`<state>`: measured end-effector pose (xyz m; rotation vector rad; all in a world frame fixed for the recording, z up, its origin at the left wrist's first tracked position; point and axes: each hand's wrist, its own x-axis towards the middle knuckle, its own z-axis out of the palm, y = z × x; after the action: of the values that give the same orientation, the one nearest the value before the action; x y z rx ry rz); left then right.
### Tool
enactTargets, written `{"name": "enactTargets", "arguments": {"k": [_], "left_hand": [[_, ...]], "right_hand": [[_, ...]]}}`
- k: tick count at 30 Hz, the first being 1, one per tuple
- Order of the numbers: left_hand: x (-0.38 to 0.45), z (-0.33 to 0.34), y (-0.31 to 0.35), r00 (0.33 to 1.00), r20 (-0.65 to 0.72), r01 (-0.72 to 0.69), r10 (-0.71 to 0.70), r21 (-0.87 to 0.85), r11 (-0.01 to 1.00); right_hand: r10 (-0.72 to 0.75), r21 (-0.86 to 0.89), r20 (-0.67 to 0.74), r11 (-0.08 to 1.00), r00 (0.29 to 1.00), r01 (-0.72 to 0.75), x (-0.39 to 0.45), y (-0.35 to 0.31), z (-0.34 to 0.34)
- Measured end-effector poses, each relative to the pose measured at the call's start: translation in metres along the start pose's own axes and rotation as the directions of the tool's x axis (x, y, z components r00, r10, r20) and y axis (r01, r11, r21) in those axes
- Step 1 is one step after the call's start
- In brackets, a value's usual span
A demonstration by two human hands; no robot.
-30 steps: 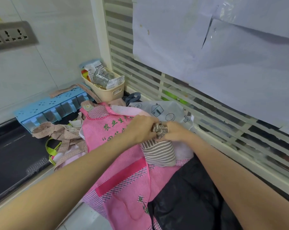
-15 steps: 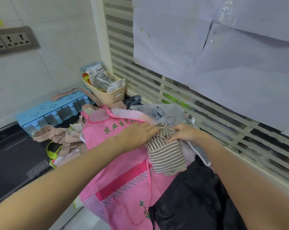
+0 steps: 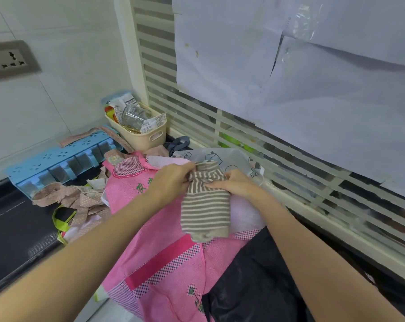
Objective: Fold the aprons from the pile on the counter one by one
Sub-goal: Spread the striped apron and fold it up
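Observation:
A small brown-and-white striped cloth (image 3: 206,208) lies folded on top of the pile, over a pink apron (image 3: 164,259) with green lettering and checked trim. My left hand (image 3: 171,180) pinches the striped cloth's upper left corner. My right hand (image 3: 237,185) grips its upper right edge, fingers curled over the fabric. Beneath lie a white printed apron (image 3: 222,158) and a black glossy one (image 3: 255,287). A beige dotted apron (image 3: 80,198) with green straps is bunched to the left.
A cream basket (image 3: 148,135) of packets and a jar stands in the corner. A blue compartment rack (image 3: 57,163) sits against the tiled wall, with a black stovetop (image 3: 11,228) at left. A slatted window grille (image 3: 289,159) covered by white sheets runs along the right.
The striped cloth has been spread flatter and longer. My hands moved apart from a tight bunch at its top to its two upper corners.

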<state>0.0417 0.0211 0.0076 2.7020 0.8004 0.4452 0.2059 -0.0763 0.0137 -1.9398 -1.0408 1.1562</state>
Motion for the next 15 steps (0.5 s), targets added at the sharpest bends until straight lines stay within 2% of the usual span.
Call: {"name": "enactTargets", "arguments": {"k": [3,5,7,9,12,15], "left_hand": [[0.005,-0.001,0.000,0.995,-0.058,0.093,-0.087,0.114,0.989],[0.006,-0.004,-0.004,0.999,-0.033,0.046,-0.042,0.147,0.988],[0.006,-0.008,-0.010,0.999,0.027,-0.044,0.042,0.083,0.996],[0.005,-0.010,-0.014,0.996,0.068,-0.056,0.055,0.015,0.998],[0.002,-0.006,-0.011,1.000,-0.002,0.009,-0.009,0.001,1.000],[0.003,-0.004,0.008,0.999,-0.031,-0.042,0.041,-0.012,0.999]], "right_hand": [[-0.013,0.031,-0.099,0.999,0.995,0.016,0.005,-0.003,0.004],[-0.010,0.086,-0.129,0.996,0.992,0.021,0.003,-0.001,0.004],[-0.004,0.194,-0.126,0.981,0.992,0.029,-0.002,0.001,0.003],[0.001,0.257,-0.121,0.966,0.993,0.031,-0.005,0.002,0.001],[0.065,0.334,-0.174,0.943,0.983,-0.003,-0.002,0.005,-0.002],[0.164,0.369,-0.264,0.928,0.951,-0.058,0.003,0.013,-0.004]]}}
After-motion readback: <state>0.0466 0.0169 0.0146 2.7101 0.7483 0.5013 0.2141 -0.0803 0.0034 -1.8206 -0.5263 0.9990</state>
